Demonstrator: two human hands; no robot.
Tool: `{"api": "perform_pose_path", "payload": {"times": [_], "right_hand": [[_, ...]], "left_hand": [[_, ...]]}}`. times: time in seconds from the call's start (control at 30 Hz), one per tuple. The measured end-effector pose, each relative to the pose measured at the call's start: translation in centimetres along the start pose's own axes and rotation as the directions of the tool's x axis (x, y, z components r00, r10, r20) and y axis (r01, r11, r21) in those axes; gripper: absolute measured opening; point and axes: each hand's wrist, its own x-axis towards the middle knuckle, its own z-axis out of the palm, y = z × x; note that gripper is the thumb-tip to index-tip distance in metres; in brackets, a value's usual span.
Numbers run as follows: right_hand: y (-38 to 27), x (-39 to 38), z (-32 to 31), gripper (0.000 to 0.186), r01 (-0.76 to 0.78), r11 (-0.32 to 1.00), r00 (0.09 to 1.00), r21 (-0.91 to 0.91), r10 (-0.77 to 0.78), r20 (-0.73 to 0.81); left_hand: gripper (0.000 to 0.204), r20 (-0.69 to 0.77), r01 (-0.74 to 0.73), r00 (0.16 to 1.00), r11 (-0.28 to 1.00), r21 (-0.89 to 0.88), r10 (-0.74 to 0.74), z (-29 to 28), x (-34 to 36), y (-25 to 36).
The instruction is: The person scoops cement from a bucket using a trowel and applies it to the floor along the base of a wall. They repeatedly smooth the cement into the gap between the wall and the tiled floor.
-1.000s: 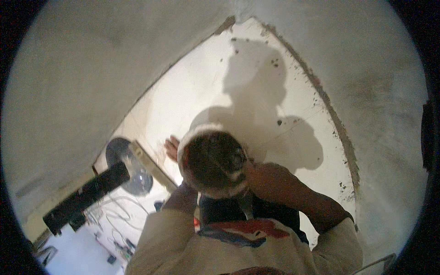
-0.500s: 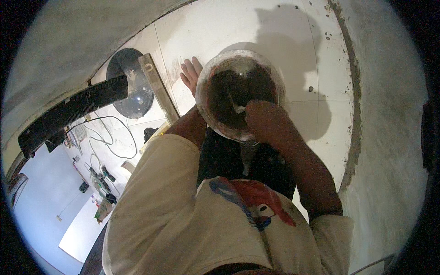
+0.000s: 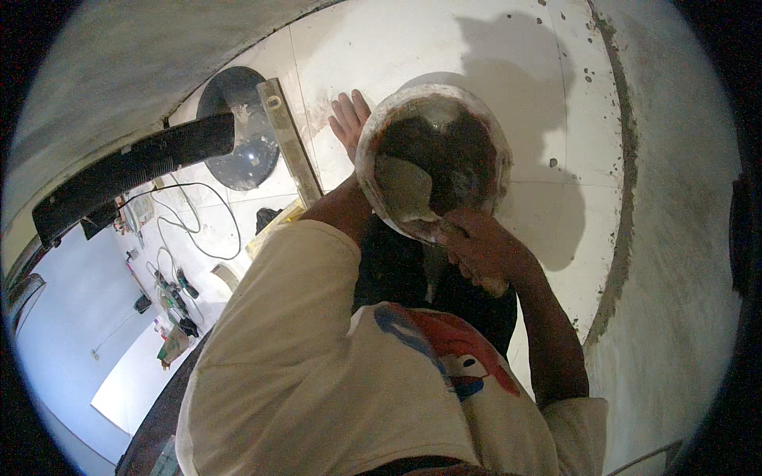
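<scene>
Trowel (image 3: pixel 403 186) blade at mouth of bucket (image 3: pixel 503 159), just ahead-left of right hand (image 3: pixel 481 244).
Right hand clamped on trowel, presumably for blade control; left hand (image 3: pixel 349 123), fingers extended, at bucket's left side, probably steadying it.

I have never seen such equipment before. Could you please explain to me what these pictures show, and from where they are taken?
There is no machine here, only a person working with two bare hands. A wide camera worn on the head looks down, so straight edges appear curved.

The right hand holds a trowel by its handle, with the blade over the open bucket. Inside is dark material. The left hand is at the bucket's left side, fingers spread; whether it presses on the bucket, I cannot tell.

On the pale tiled floor, to the left, lies a black round pan with grey smears, and next to it a long pale bar.
</scene>
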Motion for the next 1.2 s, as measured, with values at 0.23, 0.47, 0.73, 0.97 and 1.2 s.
{"api": "perform_pose_path", "payload": {"times": [0.23, 0.47, 0.73, 0.97, 1.2], "right_hand": [[4.9, -1.2, -0.9, 0.042, 0.251, 0.938, 0.962, 0.238, -0.213, -0.174], [0.3, 1.2, -10.6, 0.036, 0.640, 0.750, 0.486, -0.169, -0.564, -0.668], [-3.1, 21.2, -24.7, 0.021, 0.762, 0.606, 0.123, -0.228, -0.481, -0.868], [-12.8, 26.7, -28.7, 0.026, 0.754, 0.641, -0.079, -0.143, -0.128, -0.989], [-18.5, 22.7, -24.6, 0.043, 0.764, 0.636, -0.060, -0.109, -0.097, -0.993]], "left_hand": [[0.064, -0.050, -0.003, 0.999, 0.998, 0.057, 0.006, 1.3, 0.8, 0.9], [0.063, -0.010, 0.069, 0.998, 0.993, 0.092, -0.069, -0.4, 0.2, 1.3], [0.061, 0.004, 0.058, 0.998, 0.988, 0.145, -0.059, -0.5, 0.5, 1.8], [0.060, 0.015, 0.067, 0.997, 0.982, 0.176, -0.070, 0.0, 0.5, 1.4], [0.059, 0.011, 0.122, 0.992, 0.990, 0.069, -0.123, 1.8, -0.6, -1.4]]}}
